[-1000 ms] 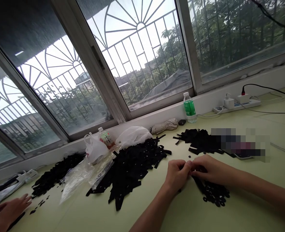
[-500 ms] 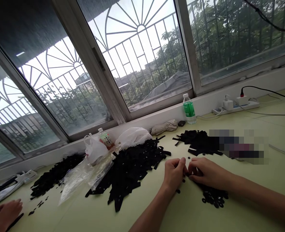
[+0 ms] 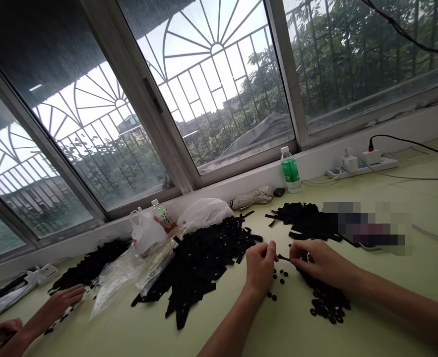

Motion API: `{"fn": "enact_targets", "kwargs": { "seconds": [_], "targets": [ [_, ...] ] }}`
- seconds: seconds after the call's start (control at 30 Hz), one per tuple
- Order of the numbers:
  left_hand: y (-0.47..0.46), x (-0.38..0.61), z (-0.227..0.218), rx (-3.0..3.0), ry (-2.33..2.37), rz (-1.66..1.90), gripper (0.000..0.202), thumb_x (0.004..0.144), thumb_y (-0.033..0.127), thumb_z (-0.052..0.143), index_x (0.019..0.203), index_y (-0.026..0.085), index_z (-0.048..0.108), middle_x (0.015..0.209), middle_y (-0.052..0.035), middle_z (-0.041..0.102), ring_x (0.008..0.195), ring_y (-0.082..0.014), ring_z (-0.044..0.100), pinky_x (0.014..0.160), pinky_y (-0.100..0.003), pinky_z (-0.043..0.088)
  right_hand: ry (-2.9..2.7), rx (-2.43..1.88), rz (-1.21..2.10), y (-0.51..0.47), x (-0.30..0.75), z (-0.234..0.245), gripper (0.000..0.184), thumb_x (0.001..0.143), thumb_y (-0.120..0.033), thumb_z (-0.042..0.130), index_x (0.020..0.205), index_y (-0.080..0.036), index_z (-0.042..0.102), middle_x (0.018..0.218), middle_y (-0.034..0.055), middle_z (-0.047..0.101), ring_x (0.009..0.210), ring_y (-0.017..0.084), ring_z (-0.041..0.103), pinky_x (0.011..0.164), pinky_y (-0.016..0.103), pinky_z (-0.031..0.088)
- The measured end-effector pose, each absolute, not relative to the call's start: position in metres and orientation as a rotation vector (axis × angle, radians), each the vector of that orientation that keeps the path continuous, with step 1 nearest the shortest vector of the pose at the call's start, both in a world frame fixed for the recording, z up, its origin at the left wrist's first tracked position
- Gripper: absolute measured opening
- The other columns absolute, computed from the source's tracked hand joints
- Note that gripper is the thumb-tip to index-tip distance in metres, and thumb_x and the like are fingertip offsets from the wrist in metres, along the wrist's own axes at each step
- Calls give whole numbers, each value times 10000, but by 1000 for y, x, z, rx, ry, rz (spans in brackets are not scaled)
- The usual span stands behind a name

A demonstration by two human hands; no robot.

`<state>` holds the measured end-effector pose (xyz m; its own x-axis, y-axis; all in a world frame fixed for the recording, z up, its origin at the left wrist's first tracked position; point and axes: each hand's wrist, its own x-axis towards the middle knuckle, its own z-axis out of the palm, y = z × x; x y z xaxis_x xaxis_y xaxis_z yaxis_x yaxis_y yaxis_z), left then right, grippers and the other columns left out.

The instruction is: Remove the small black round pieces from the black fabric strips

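Note:
A short black fabric strip spans the small gap between my two hands. My left hand is closed, thumb pressed on the fingers at the strip's left end. My right hand pinches the strip's other end, fingers curled. Several small black discs with holes lie loose on the table below the hands. Beneath my right wrist is a heap of similar black discs, partly covered by the forearm. Left of my hands spreads a large pile of black strips, many bearing small shiny dots.
Behind my right hand lies another black strip pile. A green-labelled bottle and a power strip stand by the window. Plastic bags lie left of centre. A co-worker's hand is near black pieces at far left.
My hands have drawn slightly apart, the left one shifting left, and the black strip now shows between them. More loose discs are visible below. The co-worker's hand has reached forward at the left.

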<state>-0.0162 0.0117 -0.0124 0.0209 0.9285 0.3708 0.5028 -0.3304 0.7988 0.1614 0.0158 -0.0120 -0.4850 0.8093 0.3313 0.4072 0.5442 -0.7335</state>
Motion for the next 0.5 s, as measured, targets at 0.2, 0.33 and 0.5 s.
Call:
{"fn": "enact_targets", "kwargs": {
  "seconds": [0.2,0.33,0.5],
  "targets": [
    [9,-31,-2,2370,1334,902,125,713,93,537,710,177,629,708,5,595,665,-130,515,624,-232,384,-1893,-964,997,21,164,-14,102,788,-276,555,832,-201,609,672,-3,596,622,153,546,552,240,408],
    [9,-40,2,2469,1272,716,215,710,82,529,816,192,681,759,-14,601,705,-143,538,636,-236,411,-1785,-947,1124,24,166,-15,167,778,-278,559,908,-190,615,724,5,583,659,159,539,581,251,419],
    [10,-42,3,2452,1227,644,224,714,98,558,847,198,708,789,-23,616,739,-146,568,678,-237,439,-1710,-1026,1215,22,167,-11,324,771,-308,570,1052,-153,612,699,6,579,653,166,531,623,281,426]
  ]
}}
